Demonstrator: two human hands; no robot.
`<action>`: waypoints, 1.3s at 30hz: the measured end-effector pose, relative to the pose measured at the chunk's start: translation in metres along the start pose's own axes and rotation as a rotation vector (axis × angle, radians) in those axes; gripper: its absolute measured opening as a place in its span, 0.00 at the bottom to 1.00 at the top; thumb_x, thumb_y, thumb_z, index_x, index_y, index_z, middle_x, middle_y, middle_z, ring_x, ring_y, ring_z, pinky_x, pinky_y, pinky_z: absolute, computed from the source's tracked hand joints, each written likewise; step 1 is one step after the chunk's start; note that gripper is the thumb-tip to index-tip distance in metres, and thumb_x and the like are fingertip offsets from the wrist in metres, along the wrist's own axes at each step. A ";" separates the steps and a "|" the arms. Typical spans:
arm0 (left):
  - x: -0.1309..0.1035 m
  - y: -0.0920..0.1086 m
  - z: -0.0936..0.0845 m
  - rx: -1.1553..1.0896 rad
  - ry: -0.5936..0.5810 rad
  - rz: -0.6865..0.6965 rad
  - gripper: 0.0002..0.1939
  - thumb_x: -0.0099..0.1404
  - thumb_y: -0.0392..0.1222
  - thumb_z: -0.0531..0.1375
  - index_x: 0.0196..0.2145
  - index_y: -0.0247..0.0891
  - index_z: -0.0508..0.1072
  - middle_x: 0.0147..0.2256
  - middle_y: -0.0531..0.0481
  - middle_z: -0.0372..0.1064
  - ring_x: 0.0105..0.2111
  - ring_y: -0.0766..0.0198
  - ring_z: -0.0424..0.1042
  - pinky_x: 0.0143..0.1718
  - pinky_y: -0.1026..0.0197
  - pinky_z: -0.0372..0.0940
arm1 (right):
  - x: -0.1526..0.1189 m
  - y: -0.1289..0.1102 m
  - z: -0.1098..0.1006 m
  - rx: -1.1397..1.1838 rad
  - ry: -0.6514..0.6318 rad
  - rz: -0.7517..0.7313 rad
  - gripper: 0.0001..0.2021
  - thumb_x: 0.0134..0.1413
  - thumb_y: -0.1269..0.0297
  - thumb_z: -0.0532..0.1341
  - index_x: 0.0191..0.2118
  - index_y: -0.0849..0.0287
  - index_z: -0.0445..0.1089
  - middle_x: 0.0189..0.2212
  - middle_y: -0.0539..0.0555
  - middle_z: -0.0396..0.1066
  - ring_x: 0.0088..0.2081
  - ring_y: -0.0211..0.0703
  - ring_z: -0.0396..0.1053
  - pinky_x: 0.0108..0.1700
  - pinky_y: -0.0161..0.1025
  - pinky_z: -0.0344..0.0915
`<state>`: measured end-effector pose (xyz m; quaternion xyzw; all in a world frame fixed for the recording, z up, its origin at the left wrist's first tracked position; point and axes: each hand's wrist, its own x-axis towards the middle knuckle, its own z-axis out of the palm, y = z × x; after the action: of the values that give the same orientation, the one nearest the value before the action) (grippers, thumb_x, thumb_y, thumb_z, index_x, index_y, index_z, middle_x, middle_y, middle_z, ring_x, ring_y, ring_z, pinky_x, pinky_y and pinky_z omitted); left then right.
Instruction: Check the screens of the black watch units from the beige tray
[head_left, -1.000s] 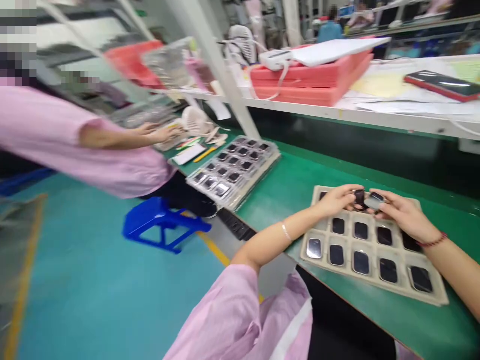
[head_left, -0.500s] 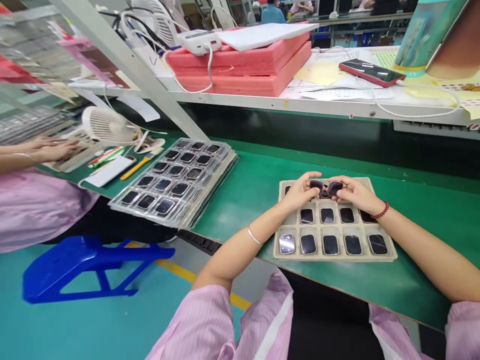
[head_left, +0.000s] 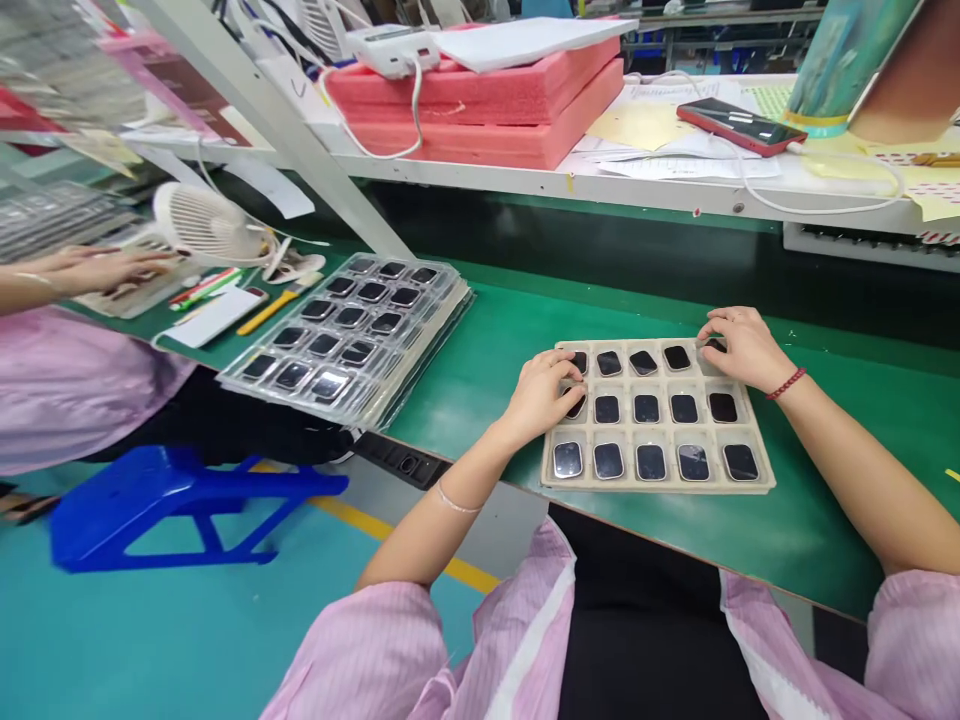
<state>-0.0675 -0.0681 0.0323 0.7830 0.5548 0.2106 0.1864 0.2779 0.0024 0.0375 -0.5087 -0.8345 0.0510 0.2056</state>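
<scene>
A beige tray (head_left: pixel 660 487) with rows of pockets lies on the green bench, and dark square watch screens (head_left: pixel 651 462) with rounded corners sit in it. At its left end, my left hand (head_left: pixel 541 392) has its thumb and fingers on a slightly tilted watch screen (head_left: pixel 576 403) in the middle row, which they partly cover. My right hand (head_left: pixel 744 348) is at the far right corner pocket, with bent fingers around another watch screen (head_left: pixel 715 345) that is mostly hidden. One screen (head_left: pixel 643 362) in the far row sits crooked.
Left of the tray stand stacked clear trays (head_left: pixel 352 320) of similar screens. Beyond are a yellow-handled brush (head_left: pixel 268 312), a white fan (head_left: pixel 199 225) and a co-worker's hands (head_left: pixel 112 270). A shelf (head_left: pixel 480 178) carrying red foam blocks (head_left: pixel 480 125) and a phone (head_left: pixel 741 125) crosses above the bench.
My hands have parted from above the far row, each having held a screen there. The left moved to the tray's left end, the right to its far right corner.
</scene>
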 end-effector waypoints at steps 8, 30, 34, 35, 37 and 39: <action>0.001 0.032 0.011 0.099 -0.148 0.164 0.11 0.59 0.45 0.66 0.37 0.36 0.73 0.65 0.36 0.58 0.69 0.39 0.48 0.67 0.35 0.45 | -0.024 -0.092 0.020 0.096 -0.194 -0.265 0.07 0.49 0.63 0.68 0.34 0.60 0.75 0.57 0.66 0.68 0.63 0.72 0.55 0.62 0.67 0.55; 0.070 0.020 0.029 -1.414 -0.419 -0.241 0.44 0.54 0.48 0.72 0.65 0.38 0.62 0.36 0.45 0.77 0.30 0.67 0.75 0.28 0.68 0.62 | 0.000 -0.043 0.035 1.542 -0.137 0.387 0.26 0.47 0.59 0.73 0.54 0.53 0.71 0.41 0.53 0.77 0.33 0.39 0.76 0.35 0.36 0.78; 0.071 0.023 0.033 -1.359 -0.390 -0.239 0.47 0.52 0.51 0.73 0.65 0.36 0.61 0.32 0.47 0.76 0.28 0.65 0.76 0.25 0.68 0.62 | 0.000 -0.044 0.034 1.465 -0.127 0.367 0.25 0.44 0.53 0.74 0.47 0.55 0.73 0.33 0.51 0.74 0.27 0.36 0.71 0.30 0.35 0.73; 0.072 0.023 0.034 -1.345 -0.379 -0.231 0.48 0.51 0.51 0.73 0.64 0.36 0.61 0.31 0.48 0.76 0.27 0.65 0.76 0.25 0.68 0.63 | -0.001 -0.045 0.033 1.432 -0.137 0.353 0.25 0.44 0.51 0.74 0.47 0.56 0.73 0.33 0.51 0.74 0.27 0.36 0.70 0.28 0.34 0.71; 0.071 0.023 0.035 -1.313 -0.361 -0.205 0.48 0.50 0.51 0.73 0.64 0.35 0.61 0.30 0.49 0.75 0.26 0.65 0.75 0.26 0.67 0.63 | -0.002 -0.048 0.033 1.366 -0.166 0.308 0.25 0.45 0.51 0.74 0.47 0.57 0.73 0.31 0.51 0.73 0.28 0.37 0.69 0.26 0.32 0.68; 0.070 0.024 0.036 -1.290 -0.341 -0.177 0.46 0.50 0.52 0.73 0.62 0.34 0.63 0.31 0.49 0.75 0.26 0.65 0.75 0.27 0.66 0.65 | -0.003 -0.050 0.033 1.318 -0.192 0.258 0.24 0.46 0.52 0.73 0.47 0.58 0.73 0.31 0.51 0.73 0.30 0.38 0.70 0.25 0.30 0.66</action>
<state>-0.0087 -0.0112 0.0232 0.4886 0.3427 0.3571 0.7186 0.2247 -0.0202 0.0215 -0.3656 -0.5761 0.6182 0.3902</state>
